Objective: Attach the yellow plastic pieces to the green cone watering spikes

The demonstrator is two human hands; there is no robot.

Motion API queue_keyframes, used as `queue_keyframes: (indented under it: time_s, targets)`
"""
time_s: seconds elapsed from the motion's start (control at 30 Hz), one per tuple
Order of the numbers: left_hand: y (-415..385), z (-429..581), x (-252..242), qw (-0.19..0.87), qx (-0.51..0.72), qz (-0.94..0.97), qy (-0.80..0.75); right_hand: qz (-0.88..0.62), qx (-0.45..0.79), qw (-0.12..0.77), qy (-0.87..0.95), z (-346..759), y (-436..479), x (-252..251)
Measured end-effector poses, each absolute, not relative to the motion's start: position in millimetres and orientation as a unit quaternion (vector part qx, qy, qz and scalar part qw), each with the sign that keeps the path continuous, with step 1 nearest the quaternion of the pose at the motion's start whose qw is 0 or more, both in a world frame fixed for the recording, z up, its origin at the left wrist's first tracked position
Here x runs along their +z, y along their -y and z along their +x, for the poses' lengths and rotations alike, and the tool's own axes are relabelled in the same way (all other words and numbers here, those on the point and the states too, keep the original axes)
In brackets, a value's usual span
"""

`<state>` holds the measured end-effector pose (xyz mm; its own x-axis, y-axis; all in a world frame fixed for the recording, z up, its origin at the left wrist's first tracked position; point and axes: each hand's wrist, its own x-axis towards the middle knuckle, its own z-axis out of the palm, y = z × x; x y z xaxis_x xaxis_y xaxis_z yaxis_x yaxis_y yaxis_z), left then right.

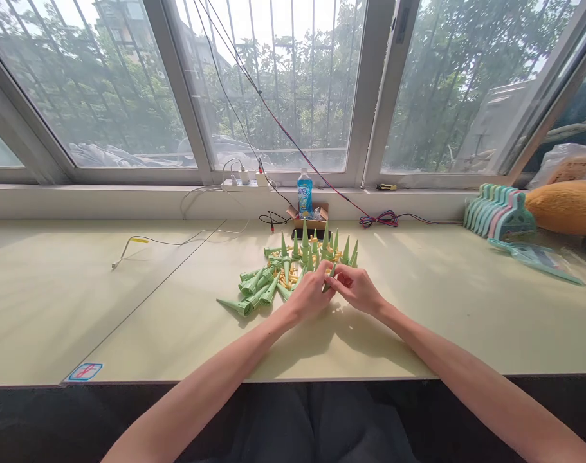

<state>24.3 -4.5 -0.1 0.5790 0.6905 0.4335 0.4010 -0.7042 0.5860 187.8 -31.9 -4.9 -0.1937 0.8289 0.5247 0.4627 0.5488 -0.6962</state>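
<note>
My left hand [312, 289] and my right hand [357, 287] meet over the table, both closed around one green cone [330, 278] held at a slant between them. Behind my hands several green cones [305, 243] stand upright with their points up. To the left more green cones [254, 297] lie on their sides in a loose pile. Small yellow parts [287, 275] are scattered among the cones. My fingers hide part of the held cone.
Behind the cones are a dark phone [302, 235], a cardboard box [321, 220] and a blue bottle [305, 193]. Coiled cables [382, 219] lie near the sill. Pastel plastic pieces [500, 212] stand at the right, beside an orange object [565, 207]. A thin wire [123, 252] lies at the left.
</note>
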Motion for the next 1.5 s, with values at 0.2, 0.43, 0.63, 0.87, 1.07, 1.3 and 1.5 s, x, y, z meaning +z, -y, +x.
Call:
queue_keyframes:
  time_s: [0.2,0.43,0.63,0.87,1.07,1.3,1.5]
  targets:
    - [7.6,26.5,-2.9,0.226,0.333,0.866,-0.296,-0.433,0.175,0.468,0.750,187.6,33.8,-5.6]
    - [12.5,29.5,-5.9,0.196,0.376,0.865,-0.268,-0.433,0.151,0.473,0.752,189.2,38.2,-7.4]
    - [22.4,32.7,-5.6,0.191,0.422,0.844,-0.270,-0.446,0.104,0.488,0.743,193.2,40.3,-11.8]
    - [42.2,36.4,-9.8,0.235,0.479,0.814,-0.230,-0.442,0.051,0.492,0.749,197.5,43.3,-13.2]
    - [55.6,40.1,-16.9,0.212,0.431,0.857,-0.186,-0.442,0.048,0.494,0.748,196.0,46.2,-11.9]
    - [60.9,43.6,-27.7,0.182,0.363,0.905,-0.125,-0.448,-0.024,0.498,0.742,194.3,45.3,-14.5]
    - [60.0,43.9,-30.0,0.086,0.336,0.936,-0.062,-0.437,-0.056,0.510,0.739,189.7,43.2,-13.0]
